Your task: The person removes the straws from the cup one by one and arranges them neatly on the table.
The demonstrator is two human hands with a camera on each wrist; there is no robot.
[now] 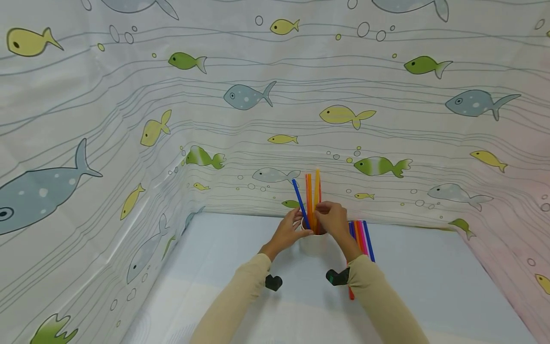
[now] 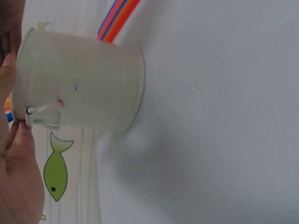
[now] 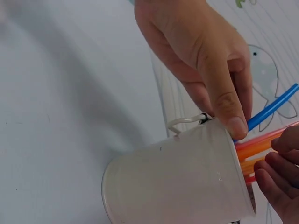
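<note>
A white bucket (image 1: 312, 247) with a small handle lug stands on the table with several thick straws upright in it. My left hand (image 1: 285, 231) grips its rim, the thumb (image 3: 236, 123) lying at the edge beside a leaning blue straw (image 1: 299, 198). Over the bucket's mouth, my right hand (image 1: 335, 219) pinches a yellow-orange straw (image 1: 317, 184) that stands taller than the others. Next to it is an orange straw (image 1: 308, 191), with some red showing behind. The straws' lower ends are hidden inside the bucket.
Right of the bucket, partly under the right forearm, lies a row of loose straws (image 1: 360, 236) in blue, orange, pink and red. A fish-patterned cloth (image 1: 301, 95) encloses the white table (image 1: 429, 272) at the back and sides.
</note>
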